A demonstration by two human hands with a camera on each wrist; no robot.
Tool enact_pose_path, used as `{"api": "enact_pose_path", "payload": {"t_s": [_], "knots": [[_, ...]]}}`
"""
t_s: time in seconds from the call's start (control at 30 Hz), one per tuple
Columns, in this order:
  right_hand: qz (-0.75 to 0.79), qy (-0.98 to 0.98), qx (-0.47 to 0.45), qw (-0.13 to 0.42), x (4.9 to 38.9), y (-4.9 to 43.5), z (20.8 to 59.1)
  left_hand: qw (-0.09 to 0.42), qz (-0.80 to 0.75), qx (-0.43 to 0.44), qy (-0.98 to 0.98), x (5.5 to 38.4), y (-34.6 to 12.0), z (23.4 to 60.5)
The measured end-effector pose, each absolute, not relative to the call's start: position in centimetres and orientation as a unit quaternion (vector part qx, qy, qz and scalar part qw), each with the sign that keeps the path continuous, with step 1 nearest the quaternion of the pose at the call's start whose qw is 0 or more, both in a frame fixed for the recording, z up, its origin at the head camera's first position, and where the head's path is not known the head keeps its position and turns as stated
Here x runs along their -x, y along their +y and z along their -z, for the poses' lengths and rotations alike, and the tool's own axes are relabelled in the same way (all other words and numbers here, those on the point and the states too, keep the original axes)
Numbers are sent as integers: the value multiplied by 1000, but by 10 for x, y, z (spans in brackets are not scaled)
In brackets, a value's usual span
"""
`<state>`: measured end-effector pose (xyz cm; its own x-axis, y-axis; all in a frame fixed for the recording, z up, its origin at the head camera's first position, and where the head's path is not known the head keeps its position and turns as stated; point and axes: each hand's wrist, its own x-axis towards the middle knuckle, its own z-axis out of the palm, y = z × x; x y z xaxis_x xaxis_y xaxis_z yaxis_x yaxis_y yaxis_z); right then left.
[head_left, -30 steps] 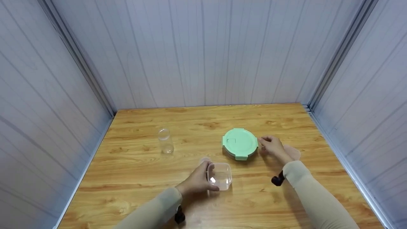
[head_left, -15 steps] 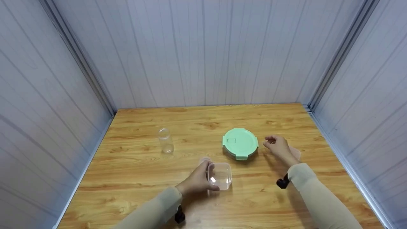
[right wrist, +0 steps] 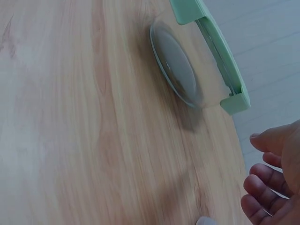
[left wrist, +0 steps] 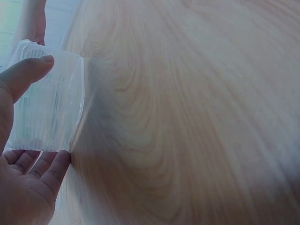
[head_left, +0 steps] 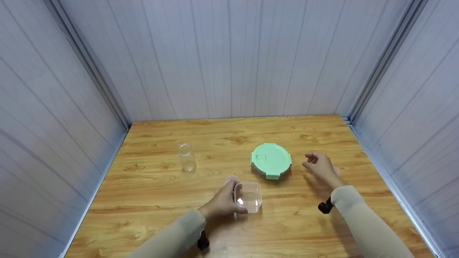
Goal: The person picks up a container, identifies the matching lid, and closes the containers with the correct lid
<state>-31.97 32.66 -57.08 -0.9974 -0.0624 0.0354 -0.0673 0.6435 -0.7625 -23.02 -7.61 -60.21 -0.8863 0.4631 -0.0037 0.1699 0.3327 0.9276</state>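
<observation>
In the head view, my left hand point(head_left: 223, 201) grips a clear square plastic container point(head_left: 249, 197) from its left side. The left wrist view has the thumb along one side of the plastic container point(left wrist: 49, 101) and the fingers at the other. My right hand point(head_left: 320, 170) is held over the table, its fingers loosely bent and nothing between them. To its left, apart from it, sits a round glass food container with a mint-green clip lid point(head_left: 271, 158). The right wrist view shows the glass bowl point(right wrist: 174, 65) under that lid.
A clear upright cylinder point(head_left: 187, 157), like a glass or jar, stands at the left. Part of a pale translucent flat piece point(head_left: 336, 171) shows behind the right hand. Another pale round piece point(head_left: 232, 178) lies behind the left hand. Panelled walls point(head_left: 229, 61) enclose the wooden table point(head_left: 150, 200).
My right hand has drawn away from the green-lidded container, to the right, covering more of the pale flat piece. The left hand and its plastic container have stayed in place.
</observation>
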Motion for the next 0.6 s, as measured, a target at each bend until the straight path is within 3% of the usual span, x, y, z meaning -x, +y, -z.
{"api": "enact_pose_path", "payload": {"t_s": [0.6], "knots": [[-413,-910,-42,-16,313,352,574,139,-539,-185,810,229,-76,603]]}}
